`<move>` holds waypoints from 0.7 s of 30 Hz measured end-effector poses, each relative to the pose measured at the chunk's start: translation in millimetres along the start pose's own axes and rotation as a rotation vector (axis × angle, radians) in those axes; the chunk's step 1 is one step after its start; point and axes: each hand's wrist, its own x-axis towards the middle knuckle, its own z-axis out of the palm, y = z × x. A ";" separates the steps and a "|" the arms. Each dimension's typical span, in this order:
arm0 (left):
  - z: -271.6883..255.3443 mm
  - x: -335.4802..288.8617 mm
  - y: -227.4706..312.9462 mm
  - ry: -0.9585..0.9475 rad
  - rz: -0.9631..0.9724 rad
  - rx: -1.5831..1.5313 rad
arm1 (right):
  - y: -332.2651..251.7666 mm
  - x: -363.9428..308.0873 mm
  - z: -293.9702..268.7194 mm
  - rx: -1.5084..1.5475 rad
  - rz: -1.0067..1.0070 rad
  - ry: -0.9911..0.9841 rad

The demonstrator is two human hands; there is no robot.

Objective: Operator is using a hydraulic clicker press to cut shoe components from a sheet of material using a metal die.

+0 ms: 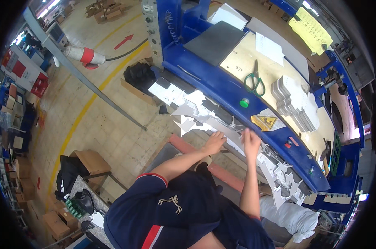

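Both my hands on white card offcuts at the blue machine's front edge.

My left hand (215,142) rests open, fingers spread, on the white card scraps (196,114) at centre frame; my right hand (251,141) pinches a strip just beside it. Green scissors (254,81) lie upper right.

Green scissors (254,82) beside perhaps card stacks (291,104).

I'm standing at a blue bench (254,108); the tiled floor (109,128) with yellow lines (78,124) is stretching left, boxes (105,10) far off.

Factory workshop: blue machine bench (237,97), yellow floor line (78,120), stacked cardboard boxes (105,10).
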 end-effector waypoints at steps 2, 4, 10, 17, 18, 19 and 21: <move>-5.3 5.3 4.8 -0.049 0.002 0.044 | 20.6 -34.2 -8.4 -0.161 0.120 -0.011; -9.4 6.4 5.9 -0.082 0.067 0.055 | 63.7 -55.0 -10.8 -0.373 -0.054 0.092; -3.1 10.9 12.3 -0.077 -0.014 0.148 | 121.7 -90.9 -2.7 -0.880 -0.054 0.104; -4.5 19.9 14.8 -0.113 -0.020 0.201 | 123.2 -86.3 13.4 -0.872 0.063 0.234; -5.8 21.1 15.5 -0.116 -0.016 0.202 | 123.1 -88.8 12.7 -0.878 0.052 0.236; -6.9 19.5 15.6 -0.118 -0.015 0.195 | 120.6 -89.9 12.8 -0.875 0.054 0.232; -8.5 18.7 15.4 -0.124 -0.020 0.189 | 115.8 -86.1 12.8 -0.891 0.130 0.183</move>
